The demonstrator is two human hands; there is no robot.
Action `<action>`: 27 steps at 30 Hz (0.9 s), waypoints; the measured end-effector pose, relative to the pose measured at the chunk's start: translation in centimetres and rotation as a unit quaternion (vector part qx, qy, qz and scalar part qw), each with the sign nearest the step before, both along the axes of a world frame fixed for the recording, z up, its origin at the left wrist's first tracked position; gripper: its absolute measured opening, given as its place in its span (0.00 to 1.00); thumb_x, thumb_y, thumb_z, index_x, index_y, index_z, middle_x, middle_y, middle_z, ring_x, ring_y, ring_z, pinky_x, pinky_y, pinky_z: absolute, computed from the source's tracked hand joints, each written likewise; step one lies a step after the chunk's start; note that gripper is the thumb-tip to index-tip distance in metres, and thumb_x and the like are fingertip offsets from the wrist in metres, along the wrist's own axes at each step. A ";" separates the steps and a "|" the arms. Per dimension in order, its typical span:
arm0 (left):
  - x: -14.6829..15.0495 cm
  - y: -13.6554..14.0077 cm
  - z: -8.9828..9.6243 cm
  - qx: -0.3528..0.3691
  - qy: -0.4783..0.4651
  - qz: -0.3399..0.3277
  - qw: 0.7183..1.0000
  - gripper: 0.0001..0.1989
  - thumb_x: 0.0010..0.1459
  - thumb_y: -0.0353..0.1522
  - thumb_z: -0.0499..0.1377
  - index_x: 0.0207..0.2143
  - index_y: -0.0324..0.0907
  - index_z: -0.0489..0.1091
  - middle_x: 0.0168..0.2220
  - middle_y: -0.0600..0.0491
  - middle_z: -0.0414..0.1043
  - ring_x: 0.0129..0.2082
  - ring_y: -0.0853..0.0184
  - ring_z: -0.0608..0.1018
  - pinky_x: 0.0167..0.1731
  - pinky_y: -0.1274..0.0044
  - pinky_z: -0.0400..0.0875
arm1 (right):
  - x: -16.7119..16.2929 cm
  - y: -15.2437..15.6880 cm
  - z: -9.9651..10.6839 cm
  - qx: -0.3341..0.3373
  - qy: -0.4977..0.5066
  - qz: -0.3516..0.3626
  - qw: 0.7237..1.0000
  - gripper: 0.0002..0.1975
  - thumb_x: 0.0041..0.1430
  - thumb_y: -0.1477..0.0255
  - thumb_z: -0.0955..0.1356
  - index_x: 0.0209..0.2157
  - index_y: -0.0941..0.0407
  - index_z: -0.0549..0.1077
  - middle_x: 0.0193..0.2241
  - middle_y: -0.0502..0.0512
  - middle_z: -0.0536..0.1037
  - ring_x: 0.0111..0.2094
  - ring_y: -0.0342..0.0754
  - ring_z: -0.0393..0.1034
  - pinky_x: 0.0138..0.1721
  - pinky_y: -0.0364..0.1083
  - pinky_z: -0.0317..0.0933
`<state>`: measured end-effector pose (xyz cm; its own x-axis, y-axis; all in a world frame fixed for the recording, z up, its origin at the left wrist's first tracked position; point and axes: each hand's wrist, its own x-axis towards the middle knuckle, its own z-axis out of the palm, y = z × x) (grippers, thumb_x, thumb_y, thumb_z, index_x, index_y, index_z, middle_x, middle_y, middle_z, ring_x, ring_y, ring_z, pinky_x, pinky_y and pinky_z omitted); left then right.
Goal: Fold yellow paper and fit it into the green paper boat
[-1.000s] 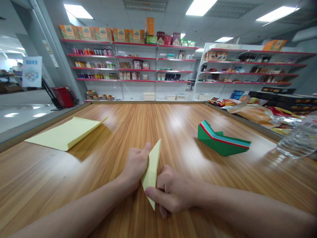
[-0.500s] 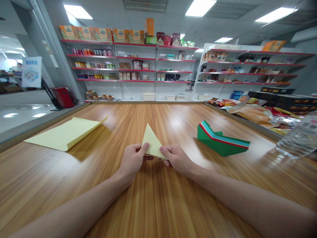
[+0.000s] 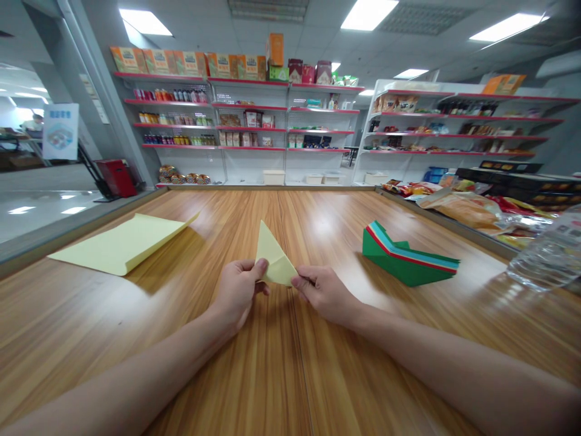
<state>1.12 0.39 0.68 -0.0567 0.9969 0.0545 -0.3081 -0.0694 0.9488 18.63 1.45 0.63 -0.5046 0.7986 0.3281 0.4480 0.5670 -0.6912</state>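
A pale yellow folded paper (image 3: 273, 257), shaped like a triangle with one point upward, is held just above the wooden table (image 3: 254, 375). My left hand (image 3: 240, 287) pinches its lower left side, thumb on the front face. At the lower right corner, my right hand (image 3: 324, 290) grips the paper between thumb and fingers. A crease runs across the front. To the left lies a larger yellow sheet (image 3: 120, 242) with its right edge curled up. On the right stands a folded green paper piece (image 3: 403, 260) with blue, white and red layers along its top.
A clear plastic bottle (image 3: 544, 260) is at the right edge, near packaged snacks (image 3: 467, 209) and black boxes (image 3: 512, 181). Beyond the table's far edge stand shelves (image 3: 249, 124) of goods. A red box (image 3: 117, 177) and a sign (image 3: 60, 131) are at the left.
The folded paper has tilted slightly, its tip shifting left and up. My left hand has moved a little left, and my right fingers now pinch closer to the corner.
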 end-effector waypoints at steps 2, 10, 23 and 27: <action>-0.1 0.0 -0.2 0.014 0.010 0.032 0.999 0.14 0.47 0.37 0.63 0.23 0.32 0.72 0.23 0.48 0.70 0.23 0.70 0.68 0.16 0.81 0.63 | -0.1 -0.1 -0.1 -0.017 -0.007 0.004 1.000 0.18 0.62 0.64 0.59 0.23 0.59 0.66 0.16 0.47 0.63 0.18 0.38 0.56 0.19 0.39 0.47; -0.5 0.3 -0.3 -0.010 -0.007 -0.008 1.000 0.14 0.45 0.37 0.64 0.22 0.32 0.72 0.20 0.51 0.69 0.20 0.72 0.67 0.15 0.82 0.61 | 0.0 -0.6 -0.2 0.001 -0.023 0.029 0.999 0.24 0.64 0.64 0.57 0.19 0.60 0.68 0.11 0.47 0.61 0.14 0.37 0.56 0.18 0.38 0.48; 0.7 -0.1 -0.2 -0.006 -0.014 0.027 1.000 0.17 0.48 0.36 0.64 0.38 0.39 0.65 0.32 0.52 0.72 0.25 0.69 0.75 0.25 0.76 0.70 | -0.1 -1.1 -0.1 0.205 -0.105 -0.032 0.973 0.24 0.61 0.66 0.59 0.12 0.58 0.60 0.11 0.47 0.57 0.15 0.37 0.48 0.20 0.43 0.40; 0.9 -0.6 0.1 0.083 0.088 -0.035 0.992 0.20 0.52 0.36 0.60 0.46 0.38 0.63 0.41 0.47 0.72 0.39 0.64 0.75 0.37 0.75 0.69 | -0.4 -1.4 -0.3 0.226 -0.179 -0.008 0.958 0.21 0.58 0.66 0.61 0.13 0.58 0.65 0.12 0.51 0.66 0.14 0.38 0.53 0.21 0.43 0.41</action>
